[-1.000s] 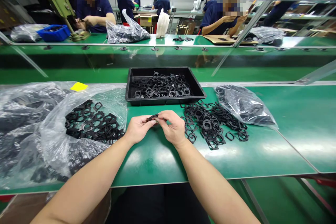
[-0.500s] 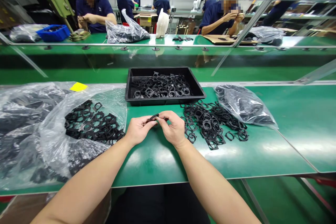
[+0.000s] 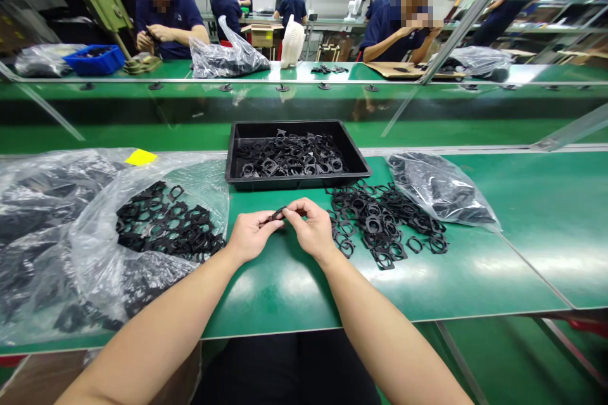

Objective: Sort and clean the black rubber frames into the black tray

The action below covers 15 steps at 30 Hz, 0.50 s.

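Gripping a small black plastic part [image 3: 277, 213] just below the centre of the frame, pinched between thumb and fingers of a bare left hand [image 3: 249, 235] at one end and a bare right hand [image 3: 313, 228] at the other, over a glossy green tabletop [image 3: 285, 304]. Hard to make out in full, being largely covered by the fingers. Facing a shallow black rectangular plastic tray [image 3: 298, 184] at the centre, heaped with thin black plastic pieces [image 3: 304, 158], many of them ring-shaped. Flanked, right of centre and just beside the right hand, by a loose pile of flat black frames with round openings [image 3: 375, 218], and farther right by a clear plastic bag of dark pieces [image 3: 439, 193]. Bordered at left by a large crumpled clear plastic bag [image 3: 90, 259], opening toward the centre on a mass of black cut-out pieces [image 3: 166, 224], with a bright yellow slip [image 3: 141, 157] near the top. Backed at upper left by a co-worker in a dark blue shirt [image 3: 171, 22], near a pale green metal press [image 3: 107, 12] and a blue plastic bin [image 3: 97, 63], and at upper right by another person in dark blue [image 3: 392, 28], with hands raised above a sheet of brown cardboard [image 3: 392, 71].
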Motion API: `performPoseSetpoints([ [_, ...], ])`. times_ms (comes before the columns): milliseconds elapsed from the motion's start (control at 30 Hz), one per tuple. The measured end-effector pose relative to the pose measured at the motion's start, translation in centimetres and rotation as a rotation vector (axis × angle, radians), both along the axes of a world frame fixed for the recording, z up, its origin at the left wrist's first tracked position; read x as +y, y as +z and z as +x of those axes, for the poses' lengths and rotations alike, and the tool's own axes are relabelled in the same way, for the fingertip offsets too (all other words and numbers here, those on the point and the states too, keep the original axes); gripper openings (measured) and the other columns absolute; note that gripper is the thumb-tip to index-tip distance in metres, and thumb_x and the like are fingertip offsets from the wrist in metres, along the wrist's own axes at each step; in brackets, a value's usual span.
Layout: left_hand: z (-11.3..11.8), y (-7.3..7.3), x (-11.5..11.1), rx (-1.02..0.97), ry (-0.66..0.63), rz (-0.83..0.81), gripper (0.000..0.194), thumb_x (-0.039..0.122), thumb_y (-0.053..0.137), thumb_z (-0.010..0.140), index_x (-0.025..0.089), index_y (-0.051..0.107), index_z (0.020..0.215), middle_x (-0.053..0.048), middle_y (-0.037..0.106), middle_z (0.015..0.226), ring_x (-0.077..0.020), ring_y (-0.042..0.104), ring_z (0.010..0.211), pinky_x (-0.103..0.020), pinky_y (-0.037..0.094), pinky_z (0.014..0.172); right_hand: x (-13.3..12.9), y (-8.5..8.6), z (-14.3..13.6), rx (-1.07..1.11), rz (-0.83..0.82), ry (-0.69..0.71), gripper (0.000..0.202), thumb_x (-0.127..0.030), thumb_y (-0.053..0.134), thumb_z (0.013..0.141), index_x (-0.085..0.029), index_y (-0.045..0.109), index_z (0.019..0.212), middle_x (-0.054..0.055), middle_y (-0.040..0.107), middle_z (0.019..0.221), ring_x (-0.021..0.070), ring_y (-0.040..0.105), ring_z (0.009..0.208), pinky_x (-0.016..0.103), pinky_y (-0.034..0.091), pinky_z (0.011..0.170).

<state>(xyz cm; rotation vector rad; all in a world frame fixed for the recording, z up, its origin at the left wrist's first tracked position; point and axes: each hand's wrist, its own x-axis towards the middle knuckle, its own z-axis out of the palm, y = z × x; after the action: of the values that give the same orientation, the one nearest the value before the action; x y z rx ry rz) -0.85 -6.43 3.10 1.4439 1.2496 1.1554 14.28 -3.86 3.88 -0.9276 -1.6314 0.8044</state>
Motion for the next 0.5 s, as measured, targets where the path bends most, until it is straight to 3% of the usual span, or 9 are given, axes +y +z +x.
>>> performPoseSetpoints([
  [133, 0.12, -0.41, 0.26, -0.181, -0.036, -0.107, 0.029, 0.036, 0.065, 0.074, 0.014, 0.069, 0.093, -0.006, 0.071, 0.081, -0.0188, 0.065, 0.075, -0.033, 0.052, 0.075, 0.04, -0.28, -0.1, 0.025, 0.017, -0.04, 0.009, -0.028, 0.062, 0.08, -0.019, 0.06, 0.08, 0.001, 0.065, 0.075, 0.0145, 0.061, 0.066, 0.027, 0.051, 0.065],
  [300, -0.25, -0.23, 0.4, -0.095, 0.011, 0.12, 0.028, 0.034, 0.062, 0.078, 0.017, 0.069, 0.1, -0.008, 0.066, 0.103, -0.0189, 0.06, 0.097, -0.031, 0.047, 0.09, 0.1, -0.52, 0.1, -0.073, 0.216, -0.066, 0.007, -0.026, 0.062, 0.082, -0.021, 0.06, 0.077, 0.001, 0.064, 0.076, 0.0147, 0.06, 0.068, 0.028, 0.051, 0.067],
  [500, -0.45, -0.46, 0.33, -0.086, -0.009, 0.124, 0.031, 0.034, 0.06, 0.08, 0.019, 0.068, 0.106, -0.006, 0.063, 0.096, -0.0124, 0.061, 0.073, -0.027, 0.053, 0.071, 0.1, -0.57, 0.24, -0.141, 0.386, -0.098, 0.004, -0.021, 0.06, 0.084, -0.022, 0.062, 0.081, 0.002, 0.066, 0.08, 0.0158, 0.062, 0.076, 0.03, 0.052, 0.073],
])
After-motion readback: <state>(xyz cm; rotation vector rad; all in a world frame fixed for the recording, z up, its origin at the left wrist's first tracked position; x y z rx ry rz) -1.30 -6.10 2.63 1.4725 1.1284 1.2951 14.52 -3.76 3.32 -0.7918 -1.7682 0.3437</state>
